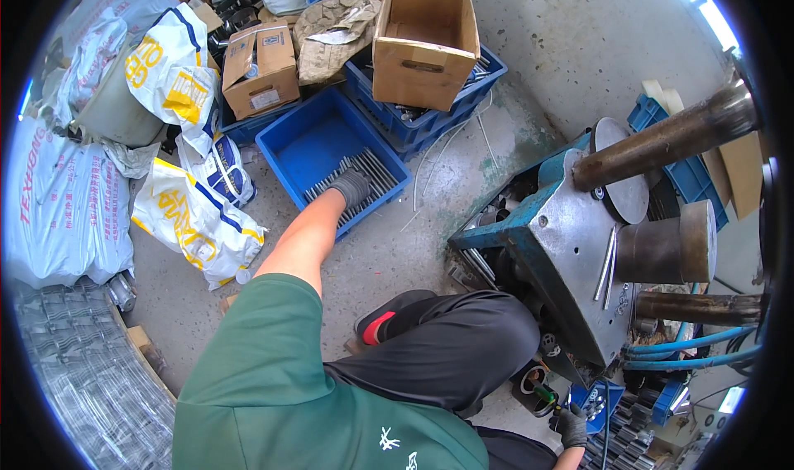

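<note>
My left hand (351, 188), in a grey glove, reaches into an open blue plastic bin (285, 143) on the floor. Its fingers curl down onto slim metal rods (376, 170) that lie side by side along the bin's near side; the fingertips are hidden. At the lower right, my right hand (571, 427), also gloved, is held low beside the machine. Its fingers look closed, but what they hold cannot be made out. Close to it is a green-handled tool (546, 393), and a small blue bin (597, 404) stands just beyond.
A steel-topped machine (571, 246) with thick posts stands at right, two loose rods (606, 267) on its top. Behind the bin are a cardboard box (426, 69) on stacked blue crates and a smaller carton (260, 69). White-and-yellow sacks (198, 222) and wrapped metal parts (74, 362) lie left.
</note>
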{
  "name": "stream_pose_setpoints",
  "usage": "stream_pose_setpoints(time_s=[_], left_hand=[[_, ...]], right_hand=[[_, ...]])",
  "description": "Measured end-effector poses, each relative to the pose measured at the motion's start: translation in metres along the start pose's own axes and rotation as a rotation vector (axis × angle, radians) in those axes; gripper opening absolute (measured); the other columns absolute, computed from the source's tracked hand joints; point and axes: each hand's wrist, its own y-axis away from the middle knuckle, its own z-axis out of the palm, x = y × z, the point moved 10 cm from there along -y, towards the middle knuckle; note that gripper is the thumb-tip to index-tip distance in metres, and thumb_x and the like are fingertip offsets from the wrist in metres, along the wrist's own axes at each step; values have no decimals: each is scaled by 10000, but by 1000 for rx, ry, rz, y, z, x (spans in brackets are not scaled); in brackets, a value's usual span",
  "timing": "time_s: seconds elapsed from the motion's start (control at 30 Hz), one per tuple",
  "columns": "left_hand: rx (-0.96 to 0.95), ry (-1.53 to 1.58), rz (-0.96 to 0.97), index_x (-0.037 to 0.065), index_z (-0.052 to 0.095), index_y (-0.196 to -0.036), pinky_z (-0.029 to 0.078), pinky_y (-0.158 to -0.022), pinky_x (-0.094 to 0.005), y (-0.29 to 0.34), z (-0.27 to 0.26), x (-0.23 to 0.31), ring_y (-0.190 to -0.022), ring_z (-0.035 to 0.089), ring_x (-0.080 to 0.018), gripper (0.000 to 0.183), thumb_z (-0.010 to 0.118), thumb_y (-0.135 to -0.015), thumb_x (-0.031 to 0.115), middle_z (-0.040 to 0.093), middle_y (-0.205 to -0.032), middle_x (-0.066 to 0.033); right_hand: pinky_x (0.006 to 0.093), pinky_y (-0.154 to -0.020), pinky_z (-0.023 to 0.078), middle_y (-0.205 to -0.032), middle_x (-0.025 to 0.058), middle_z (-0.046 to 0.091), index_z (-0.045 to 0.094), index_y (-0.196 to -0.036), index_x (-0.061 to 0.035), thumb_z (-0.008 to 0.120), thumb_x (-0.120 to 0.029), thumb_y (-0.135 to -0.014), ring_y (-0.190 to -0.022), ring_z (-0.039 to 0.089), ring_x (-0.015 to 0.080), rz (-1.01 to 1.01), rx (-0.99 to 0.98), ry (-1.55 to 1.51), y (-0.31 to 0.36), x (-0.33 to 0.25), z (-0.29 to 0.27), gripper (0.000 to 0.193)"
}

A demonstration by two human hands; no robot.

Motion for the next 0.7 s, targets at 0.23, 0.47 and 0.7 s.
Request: stream_pose_setpoints(time_s=[0.23,0.47,0.7], left_hand=[[125,424,-247,22,703,-1206,557,-982,-467,31,68,-29,-1131,688,-388,319,589,-922,114,711,-1181,-237],[106,431,-187,34,681,-1257,523,-1053,-488,50,-49,-23,-1280,600,-399,411,640,-852,91,607,-1375,-249],[-18,745,-754,108,409,-1584,354,-1234,-463,44,19,-116,-1516,380,-376,651,519,-953,225,350,-1662,-206]], right_hand=[[460,-505,536,-899,188,692,476,-1341,-35,660,-44,-885,-630,663,322,-19,-77,25,-16,-20,21,492],[460,-513,544,-886,188,691,476,-1329,-35,658,-35,-875,-621,661,323,-22,-32,19,-6,-2,1,489],[460,-535,555,-904,177,675,448,-1378,12,637,-42,-893,-646,670,321,-10,-73,29,-6,-5,8,523]])
